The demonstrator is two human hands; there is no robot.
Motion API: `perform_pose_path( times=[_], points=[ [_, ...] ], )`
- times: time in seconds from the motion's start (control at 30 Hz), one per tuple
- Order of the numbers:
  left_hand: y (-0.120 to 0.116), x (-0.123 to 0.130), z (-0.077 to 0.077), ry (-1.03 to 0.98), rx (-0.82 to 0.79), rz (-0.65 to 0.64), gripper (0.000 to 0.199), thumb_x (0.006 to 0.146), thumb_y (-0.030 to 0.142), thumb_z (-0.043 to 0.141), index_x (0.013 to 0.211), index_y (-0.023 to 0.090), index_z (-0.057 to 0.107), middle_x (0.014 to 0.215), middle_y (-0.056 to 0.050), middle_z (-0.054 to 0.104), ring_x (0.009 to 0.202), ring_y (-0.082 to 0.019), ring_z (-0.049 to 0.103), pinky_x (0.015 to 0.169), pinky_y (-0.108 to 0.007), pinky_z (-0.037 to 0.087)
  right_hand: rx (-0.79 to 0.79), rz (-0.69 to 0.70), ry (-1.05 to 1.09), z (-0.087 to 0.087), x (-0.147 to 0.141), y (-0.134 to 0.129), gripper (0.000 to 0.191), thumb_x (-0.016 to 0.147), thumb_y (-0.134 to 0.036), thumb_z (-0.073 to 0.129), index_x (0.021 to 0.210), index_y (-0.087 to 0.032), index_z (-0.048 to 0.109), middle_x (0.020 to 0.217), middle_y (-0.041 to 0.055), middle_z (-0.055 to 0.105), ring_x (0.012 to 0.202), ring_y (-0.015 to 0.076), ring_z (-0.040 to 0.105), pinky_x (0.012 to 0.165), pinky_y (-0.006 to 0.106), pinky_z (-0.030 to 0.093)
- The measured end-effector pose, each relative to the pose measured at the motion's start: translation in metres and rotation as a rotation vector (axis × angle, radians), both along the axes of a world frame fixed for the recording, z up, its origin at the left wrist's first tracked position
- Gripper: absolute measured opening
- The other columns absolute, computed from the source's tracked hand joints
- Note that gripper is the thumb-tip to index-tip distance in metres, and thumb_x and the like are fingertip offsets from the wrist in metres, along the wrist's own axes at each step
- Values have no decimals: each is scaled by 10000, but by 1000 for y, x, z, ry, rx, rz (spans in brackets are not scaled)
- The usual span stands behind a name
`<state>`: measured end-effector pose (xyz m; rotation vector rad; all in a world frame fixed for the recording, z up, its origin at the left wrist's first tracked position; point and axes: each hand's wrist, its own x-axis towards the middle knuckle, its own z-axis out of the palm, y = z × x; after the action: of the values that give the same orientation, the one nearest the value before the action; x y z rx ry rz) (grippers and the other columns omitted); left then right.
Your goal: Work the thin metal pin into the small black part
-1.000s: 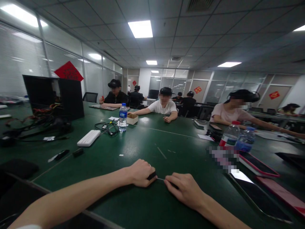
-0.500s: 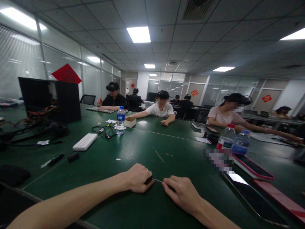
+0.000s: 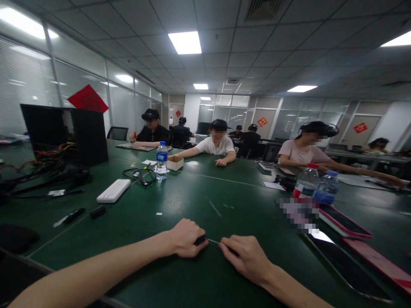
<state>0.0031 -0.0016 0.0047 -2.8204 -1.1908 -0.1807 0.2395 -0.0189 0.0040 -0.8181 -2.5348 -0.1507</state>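
Low over the green table point(image 3: 180, 196), my left hand point(image 3: 186, 239) is closed around a small black object point(image 3: 200, 240), most of it hidden by my fingers. A thin pale strip point(image 3: 213, 241) spans the short gap from it to my right hand point(image 3: 245, 256). The fingertips of my right hand are pinched at the strip's other end. Both hands are close to the tabletop, nearly side by side. What kind of thing the black object is cannot be made out.
Phones point(image 3: 346, 265) lie to the right, near two bottles point(image 3: 305, 184). Left of centre are a white power bank-like block point(image 3: 114, 191), a coiled black cable point(image 3: 141, 176), a water bottle point(image 3: 161, 160) and a small box point(image 3: 175, 162). An open black case point(image 3: 90, 137) stands far left. People sit opposite.
The camera view has shifted slightly. Both hands keep their grip and stay almost in place, with the thin strip still between them.
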Motion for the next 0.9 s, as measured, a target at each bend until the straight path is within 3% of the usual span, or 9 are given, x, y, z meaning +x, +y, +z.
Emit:
perform_pose_path(
  times=[0.17,0.4,0.5,0.7,0.9],
  points=[
    [1,1,-4,-14,-6,2,423,917,472,363,785,176,636,739,-91,687,667,-224,657,606,-311,480,27,66,32,5,1,-3,274,958,-260,414,901,-158,662,693,23,621,573,83,540,539,190,382],
    [6,4,-5,1,9,66,460,913,499,355,790,164,646,751,-115,685,696,-263,671,608,-335,489,176,356,-67,12,-30,-49,187,907,-247,490,803,-186,633,613,-5,589,498,91,492,504,240,352],
    [4,3,-5,-5,18,47,443,914,489,364,807,162,644,762,-115,684,699,-259,670,611,-331,490,150,283,-41,12,-27,-43,209,923,-233,457,851,-176,645,624,3,590,519,89,507,514,226,362],
    [2,0,-3,-4,5,-4,406,918,465,370,833,164,627,763,-100,679,667,-237,659,600,-319,488,40,85,50,8,-2,-7,264,953,-275,431,911,-153,661,711,26,625,582,82,541,541,182,394],
    [1,0,-3,3,15,-2,377,915,451,381,845,167,619,782,-103,684,686,-236,659,619,-320,491,-17,20,22,2,-5,-6,299,961,-314,417,913,-162,671,713,26,631,584,83,549,550,179,405]
  ],
)
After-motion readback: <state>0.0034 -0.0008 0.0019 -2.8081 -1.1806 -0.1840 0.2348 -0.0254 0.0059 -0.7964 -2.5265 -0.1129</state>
